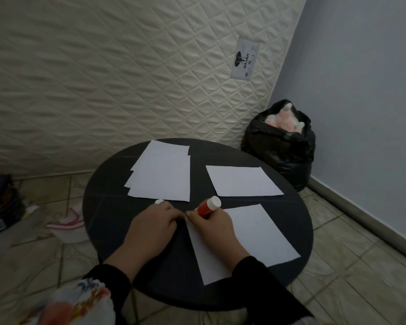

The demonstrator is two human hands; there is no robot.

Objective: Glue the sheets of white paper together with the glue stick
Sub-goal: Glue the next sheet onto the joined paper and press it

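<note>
A round black table carries white paper: a loose stack of several sheets at the back left, one sheet at the back right, and one sheet near me. My right hand rests on the near sheet's left corner and grips a red glue stick with a white end pointing away from me. My left hand lies on the table beside it, fingers curled at the sheet's corner. A small white cap shows just past its knuckles; whether the hand holds it is unclear.
A quilted mattress leans behind the table. A black rubbish bag stands at the right by the blue wall. Bags and cloth lie on the tiled floor to the left.
</note>
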